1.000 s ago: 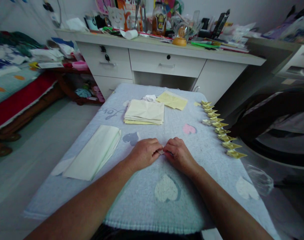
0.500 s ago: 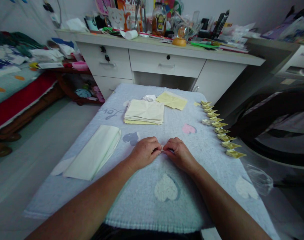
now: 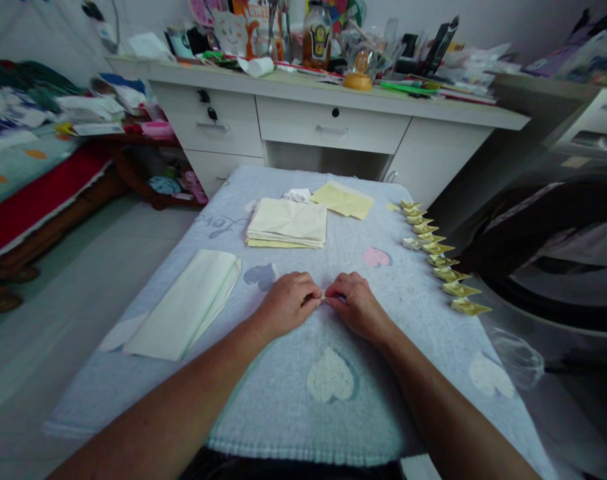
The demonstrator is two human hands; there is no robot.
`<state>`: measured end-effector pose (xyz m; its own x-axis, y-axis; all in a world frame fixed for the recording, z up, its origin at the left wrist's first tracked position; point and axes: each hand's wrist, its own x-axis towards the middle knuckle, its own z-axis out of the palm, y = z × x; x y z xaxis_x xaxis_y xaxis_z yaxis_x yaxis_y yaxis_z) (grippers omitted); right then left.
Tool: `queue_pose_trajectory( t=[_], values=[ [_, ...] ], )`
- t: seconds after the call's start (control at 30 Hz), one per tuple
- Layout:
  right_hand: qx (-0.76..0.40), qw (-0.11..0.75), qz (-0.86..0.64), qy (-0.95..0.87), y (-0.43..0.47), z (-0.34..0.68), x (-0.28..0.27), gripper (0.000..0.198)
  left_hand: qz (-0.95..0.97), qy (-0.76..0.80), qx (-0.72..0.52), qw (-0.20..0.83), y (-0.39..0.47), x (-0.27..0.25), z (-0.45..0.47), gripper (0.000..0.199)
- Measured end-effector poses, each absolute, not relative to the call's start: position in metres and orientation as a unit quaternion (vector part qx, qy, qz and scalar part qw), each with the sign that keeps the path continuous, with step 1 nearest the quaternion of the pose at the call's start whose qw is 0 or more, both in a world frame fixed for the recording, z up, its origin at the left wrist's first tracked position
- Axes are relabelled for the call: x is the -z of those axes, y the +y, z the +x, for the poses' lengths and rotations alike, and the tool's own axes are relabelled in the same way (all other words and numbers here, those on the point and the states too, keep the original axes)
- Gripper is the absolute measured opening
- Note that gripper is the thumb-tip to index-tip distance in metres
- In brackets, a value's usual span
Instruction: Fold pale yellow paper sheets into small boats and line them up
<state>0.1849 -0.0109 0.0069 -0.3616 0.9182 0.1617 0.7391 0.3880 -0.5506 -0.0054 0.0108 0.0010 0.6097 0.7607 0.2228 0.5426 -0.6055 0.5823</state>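
Paper [image 3: 324, 298] shows as a tiny pale bit between the left hand [image 3: 288, 303] and the right hand [image 3: 358, 307], near the middle of the counter [image 3: 263, 427], which is covered by a pale blue cloth [image 3: 383, 423] with a heart print. Fingers on both sides are drawn in narrow, each hand pinching one end of the bit; they hide most of it, so its full shape cannot be told, nor whether it touches the cloth. Beyond the left hand sits a stack of cream sheets [image 3: 286, 223], with crumpled white paper [image 3: 298, 195] and yellow sheets [image 3: 344, 199] just behind it. A folded white sheet [image 3: 183, 307] lies aslant near the left forearm. Small yellow folded boats [image 3: 450, 275] stand in a row along the right edge, one whitish boat [image 3: 412, 244] set inward of the line. White drawers [image 3: 333, 127] stand past the far edge.
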Motion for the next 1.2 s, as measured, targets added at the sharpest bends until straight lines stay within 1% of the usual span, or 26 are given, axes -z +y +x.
queue_pose_trajectory(
  t=[0.07,0.2,0.37,0.47,0.63,0.77,1.0,1.2],
  values=[
    [-0.194,0.224,-0.523,-0.799,-0.011,0.183,-0.007,0.006,0.863,0.378,-0.235,0.240,0.012,0.000,-0.006,0.009],
    [-0.192,0.207,-0.537,-0.795,-0.010,0.181,-0.008,0.007,0.858,0.386,-0.229,0.251,0.013,-0.001,-0.006,0.014],
    [-0.208,0.202,-0.541,-0.789,-0.010,0.183,-0.011,0.008,0.851,0.409,-0.217,0.247,0.013,-0.006,-0.001,0.016],
    [-0.213,0.185,-0.548,-0.787,-0.010,0.182,-0.013,0.009,0.851,0.420,-0.205,0.239,0.012,-0.009,0.001,0.018],
    [-0.178,0.159,-0.579,-0.780,-0.011,0.177,-0.012,0.012,0.848,0.440,-0.200,0.216,0.011,-0.007,0.001,0.018],
    [-0.158,0.142,-0.589,-0.780,-0.010,0.175,-0.010,0.014,0.846,0.447,-0.201,0.209,0.012,-0.004,-0.002,0.024],
    [-0.148,0.089,-0.615,-0.769,-0.010,0.170,-0.014,0.020,0.843,0.466,-0.180,0.201,0.013,-0.005,-0.001,0.021],
    [-0.129,0.070,-0.634,-0.759,-0.010,0.168,-0.013,0.018,0.842,0.482,-0.155,0.185,0.013,-0.008,0.003,0.022]
  ],
)
